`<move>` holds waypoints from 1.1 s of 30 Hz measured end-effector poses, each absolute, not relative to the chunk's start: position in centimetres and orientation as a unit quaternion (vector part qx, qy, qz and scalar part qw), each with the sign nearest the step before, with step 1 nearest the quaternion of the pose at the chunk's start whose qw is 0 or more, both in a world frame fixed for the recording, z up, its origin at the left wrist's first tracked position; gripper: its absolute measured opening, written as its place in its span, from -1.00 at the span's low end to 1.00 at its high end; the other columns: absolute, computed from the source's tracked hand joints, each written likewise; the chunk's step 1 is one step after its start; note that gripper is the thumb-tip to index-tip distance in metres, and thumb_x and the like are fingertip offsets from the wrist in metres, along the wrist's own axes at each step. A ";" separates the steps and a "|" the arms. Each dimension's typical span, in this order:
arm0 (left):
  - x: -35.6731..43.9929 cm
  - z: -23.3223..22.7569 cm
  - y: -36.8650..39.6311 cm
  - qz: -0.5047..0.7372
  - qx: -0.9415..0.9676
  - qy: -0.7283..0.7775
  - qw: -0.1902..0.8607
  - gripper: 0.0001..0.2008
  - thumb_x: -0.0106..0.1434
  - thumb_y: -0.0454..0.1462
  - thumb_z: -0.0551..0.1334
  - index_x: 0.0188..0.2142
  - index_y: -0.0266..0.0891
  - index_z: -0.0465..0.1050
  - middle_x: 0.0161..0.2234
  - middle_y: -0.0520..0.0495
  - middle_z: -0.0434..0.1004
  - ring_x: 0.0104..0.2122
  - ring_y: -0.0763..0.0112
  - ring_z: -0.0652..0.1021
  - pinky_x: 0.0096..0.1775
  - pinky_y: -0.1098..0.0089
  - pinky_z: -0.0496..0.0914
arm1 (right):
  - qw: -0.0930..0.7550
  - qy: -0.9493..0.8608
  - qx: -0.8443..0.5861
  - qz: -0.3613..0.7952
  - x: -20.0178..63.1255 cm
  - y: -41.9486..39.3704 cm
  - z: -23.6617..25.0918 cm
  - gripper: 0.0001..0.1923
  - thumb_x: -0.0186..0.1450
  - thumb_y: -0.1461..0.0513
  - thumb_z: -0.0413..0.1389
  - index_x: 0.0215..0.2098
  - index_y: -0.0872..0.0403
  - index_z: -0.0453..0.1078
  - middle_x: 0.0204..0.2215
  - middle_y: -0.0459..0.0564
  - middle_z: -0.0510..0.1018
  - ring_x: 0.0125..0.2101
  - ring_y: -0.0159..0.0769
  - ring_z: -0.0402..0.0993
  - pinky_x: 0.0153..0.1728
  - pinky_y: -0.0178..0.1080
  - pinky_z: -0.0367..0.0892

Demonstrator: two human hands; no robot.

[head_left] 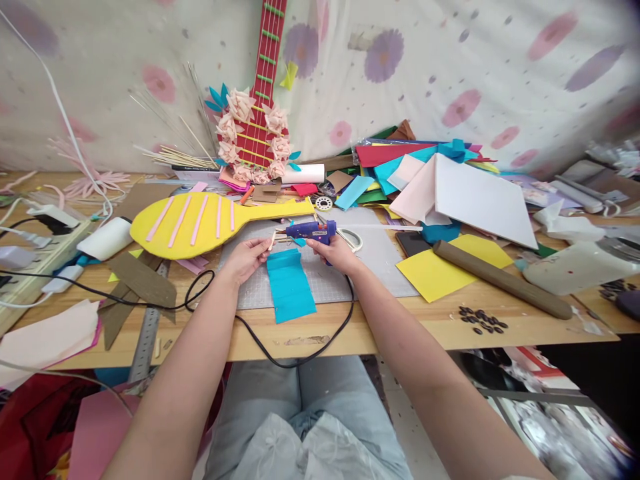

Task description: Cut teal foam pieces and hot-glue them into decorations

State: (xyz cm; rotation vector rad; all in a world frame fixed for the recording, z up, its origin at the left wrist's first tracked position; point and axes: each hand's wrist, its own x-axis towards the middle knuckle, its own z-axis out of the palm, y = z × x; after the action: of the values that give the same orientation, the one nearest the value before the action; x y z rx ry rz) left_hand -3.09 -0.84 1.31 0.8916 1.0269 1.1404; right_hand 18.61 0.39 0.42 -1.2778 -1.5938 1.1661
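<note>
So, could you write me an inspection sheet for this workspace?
Surface: wooden table, with a grey gridded mat.
Work items: blue hot-glue gun; turquoise sheet reaching past the mat's front edge; yellow paddle-shaped piece bearing pink strips.
Hands: left fingers pinch a small pale piece; right fingers grip the glue gun.
Clutter: piled coloured sheets, brown roll, loose black pieces.
Cables: black cord loops below the hands; power strip at left.
Surroundings: flower-patterned backdrop; red model guitar before it.
</note>
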 end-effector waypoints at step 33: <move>-3.1 1.2 -0.7 0.517 0.342 0.444 0.647 -0.83 -0.11 -0.35 0.39 -0.55 -0.41 0.45 -0.62 0.01 0.33 -0.65 0.67 0.27 -0.61 0.58 0.11 | 0.327 -0.669 -0.464 0.479 18.7 -0.5 1.3 -0.56 -0.01 -0.12 0.16 -0.55 0.07 0.26 -0.65 -0.14 0.33 -0.69 -0.48 0.20 -0.68 -0.32 0.17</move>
State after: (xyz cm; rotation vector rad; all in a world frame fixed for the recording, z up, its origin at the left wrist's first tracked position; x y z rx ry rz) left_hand -3.12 -0.68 1.24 0.7771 1.0097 1.1749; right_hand 18.70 -0.48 1.29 -1.2154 -1.7530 1.2557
